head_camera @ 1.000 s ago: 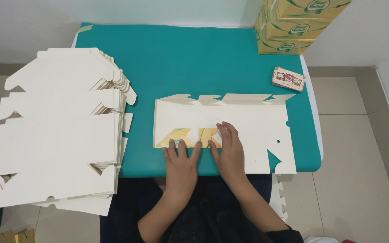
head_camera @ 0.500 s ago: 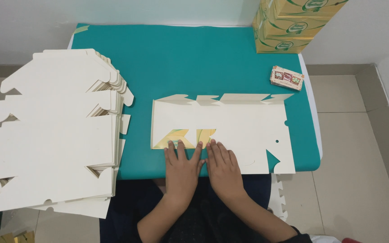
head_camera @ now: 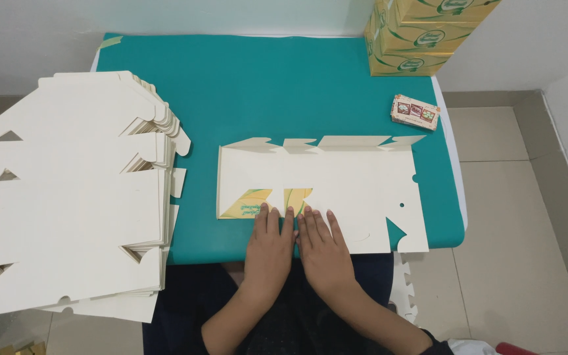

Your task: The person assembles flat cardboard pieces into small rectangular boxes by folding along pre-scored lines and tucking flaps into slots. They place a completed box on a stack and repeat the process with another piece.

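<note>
A flat white cardboard box blank (head_camera: pixel 336 177) lies on the teal table (head_camera: pixel 264 92), its near flaps folded up and showing yellow and green print. My left hand (head_camera: pixel 269 240) and my right hand (head_camera: pixel 322 244) lie flat side by side on the blank's near edge, fingers spread and pointing away from me. Neither hand grips anything; both press down on the folded flaps.
A tall stack of identical white blanks (head_camera: pixel 73 190) fills the left side, overhanging the table. Stacked yellow and green cartons (head_camera: pixel 422 33) stand at the far right corner. A small printed pack (head_camera: pixel 415 110) lies near the right edge. Tiled floor surrounds the table.
Both hands have slid back toward me along the blank, from over the printed flaps to its near edge. The blank itself has stayed in place.
</note>
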